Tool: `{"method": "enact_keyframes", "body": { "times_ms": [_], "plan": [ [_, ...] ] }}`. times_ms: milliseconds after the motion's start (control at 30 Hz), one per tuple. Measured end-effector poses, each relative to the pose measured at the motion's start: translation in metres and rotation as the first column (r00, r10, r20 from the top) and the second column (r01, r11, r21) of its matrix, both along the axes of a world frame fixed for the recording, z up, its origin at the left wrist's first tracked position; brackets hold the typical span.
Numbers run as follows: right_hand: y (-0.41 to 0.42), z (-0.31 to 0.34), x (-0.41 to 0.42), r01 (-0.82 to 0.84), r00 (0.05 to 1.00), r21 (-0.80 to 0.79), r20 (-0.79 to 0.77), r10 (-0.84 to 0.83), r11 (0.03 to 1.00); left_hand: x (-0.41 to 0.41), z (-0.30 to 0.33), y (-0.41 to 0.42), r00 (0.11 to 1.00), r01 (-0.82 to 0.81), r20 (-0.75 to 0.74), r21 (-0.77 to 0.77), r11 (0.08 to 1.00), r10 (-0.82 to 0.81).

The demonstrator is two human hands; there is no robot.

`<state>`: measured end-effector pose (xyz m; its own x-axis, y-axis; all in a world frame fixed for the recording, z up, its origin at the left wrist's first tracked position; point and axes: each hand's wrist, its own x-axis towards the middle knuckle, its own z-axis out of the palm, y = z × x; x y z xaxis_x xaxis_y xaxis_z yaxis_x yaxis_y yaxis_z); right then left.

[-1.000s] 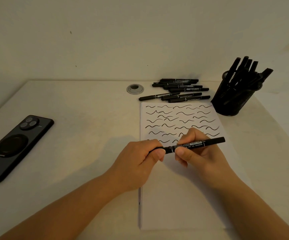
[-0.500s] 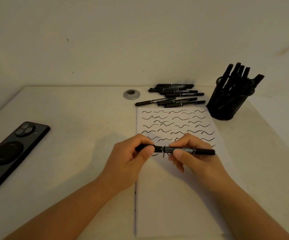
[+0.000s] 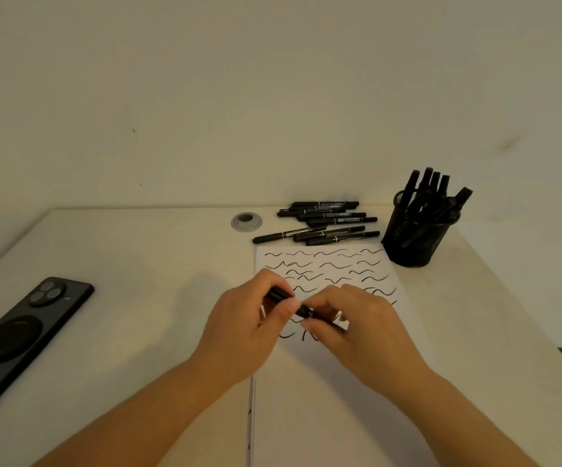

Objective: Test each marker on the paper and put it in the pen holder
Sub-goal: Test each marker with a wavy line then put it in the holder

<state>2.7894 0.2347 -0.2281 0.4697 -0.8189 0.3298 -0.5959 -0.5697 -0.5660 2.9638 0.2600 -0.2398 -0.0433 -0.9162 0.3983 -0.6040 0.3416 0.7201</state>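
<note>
Both hands' grip pinching one marker point(image 3: 284, 298) over the paper point(image 3: 306, 399), left hand point(image 3: 244, 326), right hand point(image 3: 357, 326), phone point(image 3: 20, 338) well apart.

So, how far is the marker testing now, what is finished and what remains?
Done: several markers stand in the pen holder, and rows of squiggles cover the upper part of the paper. In hand: the left hand and right hand both grip one marker over the paper; whether it is capped I cannot tell. Left: a pile of markers lies on the table beyond the paper, not yet in the holder.
</note>
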Motion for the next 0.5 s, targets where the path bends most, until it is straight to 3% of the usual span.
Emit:
{"method": "enact_keyframes", "body": {
  "times_ms": [100, 300, 500],
  "plan": [
    [-0.006, 0.008, -0.003, 0.005, 0.999, -0.046, -0.049, -0.008, 0.999, -0.014, 0.008, -0.008, 0.995, 0.029, 0.099, -0.037, 0.999, -0.025],
    [-0.029, 0.024, -0.023, 0.074, 0.987, -0.072, -0.140, -0.084, 0.995, -0.032, 0.029, -0.038, 0.985, 0.064, 0.163, -0.075, 0.995, -0.051],
    [-0.066, 0.049, -0.057, 0.200, 0.979, 0.001, 0.030, -0.200, 0.980, -0.036, 0.045, -0.087, 0.979, 0.048, 0.201, -0.023, 0.999, -0.042]
  ]
}}
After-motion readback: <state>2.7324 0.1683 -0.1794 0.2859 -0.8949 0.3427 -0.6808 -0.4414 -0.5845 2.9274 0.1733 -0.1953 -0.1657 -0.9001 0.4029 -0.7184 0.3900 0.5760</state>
